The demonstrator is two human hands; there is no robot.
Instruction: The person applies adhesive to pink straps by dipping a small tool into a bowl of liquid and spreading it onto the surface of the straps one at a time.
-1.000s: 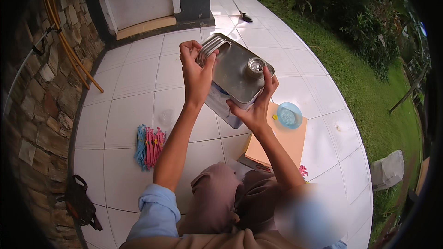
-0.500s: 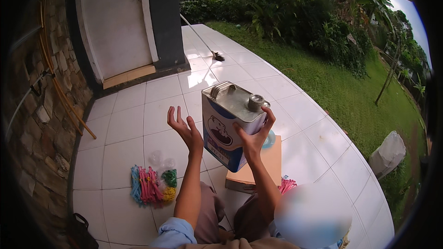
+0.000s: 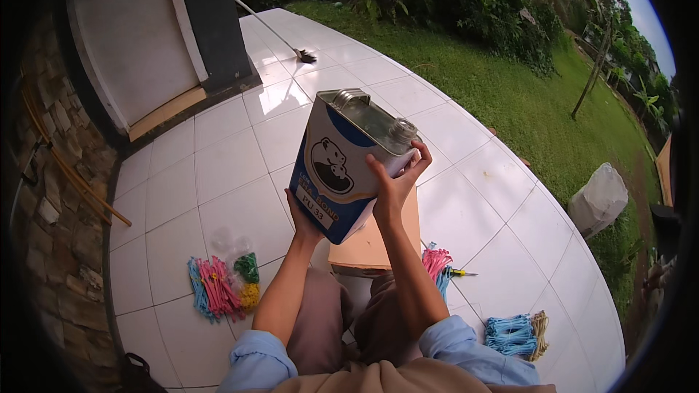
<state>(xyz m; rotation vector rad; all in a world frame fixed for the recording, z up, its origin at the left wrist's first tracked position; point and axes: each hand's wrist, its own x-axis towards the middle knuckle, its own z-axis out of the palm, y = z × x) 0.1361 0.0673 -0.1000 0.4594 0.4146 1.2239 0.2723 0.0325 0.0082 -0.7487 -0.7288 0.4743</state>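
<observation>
A rectangular metal can (image 3: pixel 320 196), blue and white with a bear picture, is held up tilted in front of me. Its top carries a wire-like handle and a round screw cap (image 3: pixel 403 129). My left hand (image 3: pixel 304 220) supports the can's lower left side, its fingers partly hidden behind it. At the upper right, my right hand (image 3: pixel 395 185) grips the side just below the cap, thumb on the front face. Beneath the can, between my knees, lies a brown cardboard box (image 3: pixel 364 251).
Left on the tiles are pink and blue strip bundles (image 3: pixel 217 287) beside green (image 3: pixel 247 267) and yellow (image 3: pixel 250 296) pieces. At right lie a pink bundle (image 3: pixel 436 260), a yellow-handled screwdriver (image 3: pixel 459 273) and a light blue bundle (image 3: pixel 507 335). A broom (image 3: pixel 306 56) leans farther off; a white sack (image 3: pixel 601 196) stands on grass.
My left hand, held apart from the can with spread fingers before, has come onto its lower left side. The can has tilted, showing more of its front. The view has shifted.
</observation>
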